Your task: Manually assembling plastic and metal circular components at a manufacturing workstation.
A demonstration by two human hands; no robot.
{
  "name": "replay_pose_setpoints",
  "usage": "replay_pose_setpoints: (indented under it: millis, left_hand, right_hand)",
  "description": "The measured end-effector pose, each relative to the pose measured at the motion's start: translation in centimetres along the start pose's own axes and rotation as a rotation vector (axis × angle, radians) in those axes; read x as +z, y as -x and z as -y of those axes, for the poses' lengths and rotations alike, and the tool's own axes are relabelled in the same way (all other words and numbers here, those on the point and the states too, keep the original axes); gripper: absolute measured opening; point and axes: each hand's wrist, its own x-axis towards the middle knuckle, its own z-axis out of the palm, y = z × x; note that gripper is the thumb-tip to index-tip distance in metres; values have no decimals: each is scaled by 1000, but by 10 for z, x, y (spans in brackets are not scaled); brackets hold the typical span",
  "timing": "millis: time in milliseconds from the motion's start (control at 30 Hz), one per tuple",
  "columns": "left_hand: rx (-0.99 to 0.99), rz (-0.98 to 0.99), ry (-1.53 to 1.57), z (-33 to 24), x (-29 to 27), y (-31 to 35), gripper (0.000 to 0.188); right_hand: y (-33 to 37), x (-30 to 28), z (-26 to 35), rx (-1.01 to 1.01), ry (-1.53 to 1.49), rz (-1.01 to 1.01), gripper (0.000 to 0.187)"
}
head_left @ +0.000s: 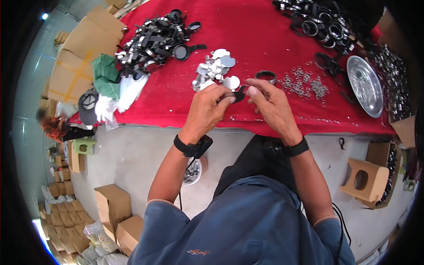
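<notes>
Just above the front edge of the red-covered table, my left hand (207, 108) pinches a small black piece with a rounded end (238, 95) between thumb and fingers. My right hand (274, 106) meets it from the other side, thumb and forefinger closing on its thin upper end; the other fingers are loosely bent. The exact kind of piece is too small to tell. Beyond my left hand lies a heap of silvery round discs (216, 66). A black ring-shaped piece (266, 76) rests past my right fingertips. Small metal clips (304, 83) are scattered to its right.
Black watch-like pieces with straps (154, 42) are piled at far left; more black rings (320, 24) lie far right. A round metal tray (365, 86) stands at the right. Cartons (112, 205) and a white bucket (193, 172) are on the floor. Another person (57, 126) is at far left.
</notes>
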Motion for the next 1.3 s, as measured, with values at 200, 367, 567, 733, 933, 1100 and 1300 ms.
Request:
replay_pose_setpoints:
  millis: [200, 367, 567, 733, 933, 1100, 1300]
  left_hand:
    - [372, -45, -310, -11, 27, -24, 13]
    - [434, -68, -298, -20, 46, -39, 14]
    - [195, 310, 139, -15, 38, -67, 15]
    - [26, 689, 341, -4, 31, -94, 29]
    - [-42, 185, 188, 30, 64, -94, 41]
    - [15, 154, -14, 35, 99, -83, 65]
    - [-225, 191, 292, 39, 117, -77, 65]
  right_hand:
    - [6, -35, -3, 10, 131, -58, 31]
    - [12, -48, 15, -213, 426, -175, 31]
    - [9, -72, 26, -599, 707, -75, 25]
    - [5, -79, 44, -631, 714, 44, 22]
    - [-16, -93, 39, -549, 850, -184, 15]
    - [-38, -73, -5, -301, 695, -525, 19]
    - [-39, -33, -31, -362, 853, -526, 16]
